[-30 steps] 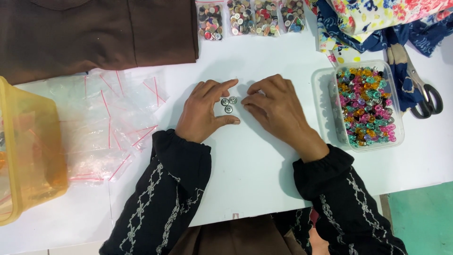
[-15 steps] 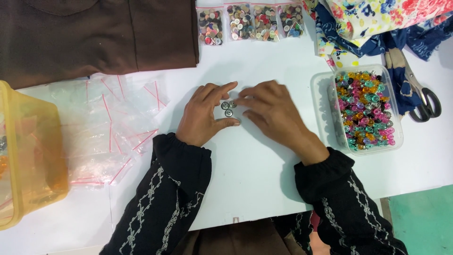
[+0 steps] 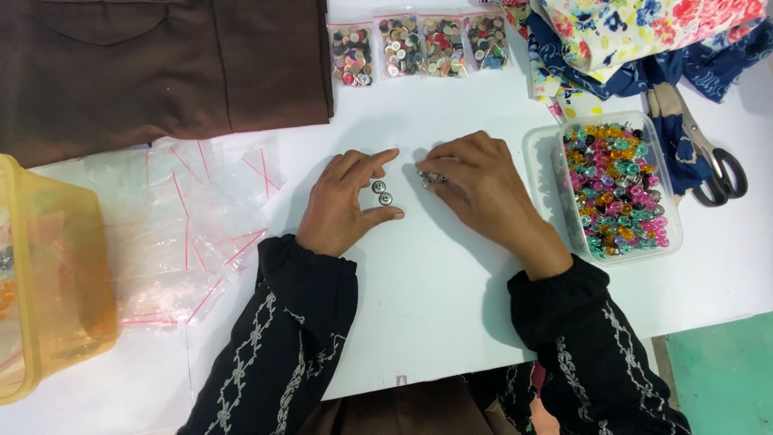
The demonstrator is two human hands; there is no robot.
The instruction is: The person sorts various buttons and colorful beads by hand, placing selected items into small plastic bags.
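Two round silver metal buttons (image 3: 380,192) lie on white counter (image 3: 451,298), framed by my released left hand (image 3: 348,201). Right hand (image 3: 475,181) grip apparently pinching more buttons; risk: slack pinch scatters them

Your left hand (image 3: 346,201) is lying palm down, thumb and forefinger spread into an open curve pointing toward three o'clock. Your right hand (image 3: 475,185) is resting palm down, fingertips (image 3: 431,171) pinched together and aiming toward nine o'clock. Both black-sleeved forearms are angling in from six o'clock.
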